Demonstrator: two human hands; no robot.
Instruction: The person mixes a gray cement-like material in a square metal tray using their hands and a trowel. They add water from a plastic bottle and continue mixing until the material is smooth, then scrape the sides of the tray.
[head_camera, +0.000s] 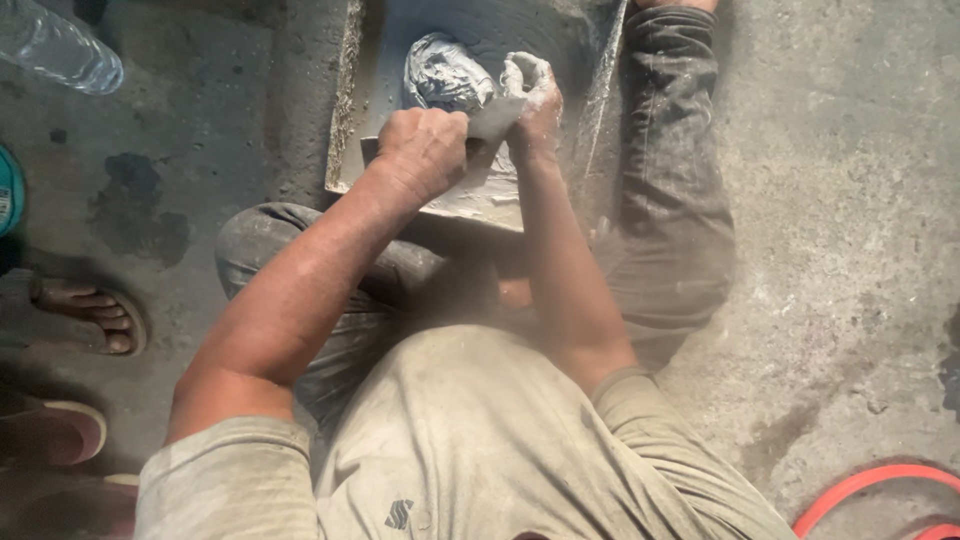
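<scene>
Seated cross-legged on the concrete floor (830, 250), the person is leaning over a flat slab (455, 200) lying between the knees. Left hand (425, 150) is gripping a flat scraper blade (495, 120), fingers wrapped tight round it. Right hand (533, 100), powder-coated, is curling against a grey lump of clay (445, 75) resting on the slab. Lump is looking rough and unshaped, so working appears early; smears are already coating the slab.
</scene>
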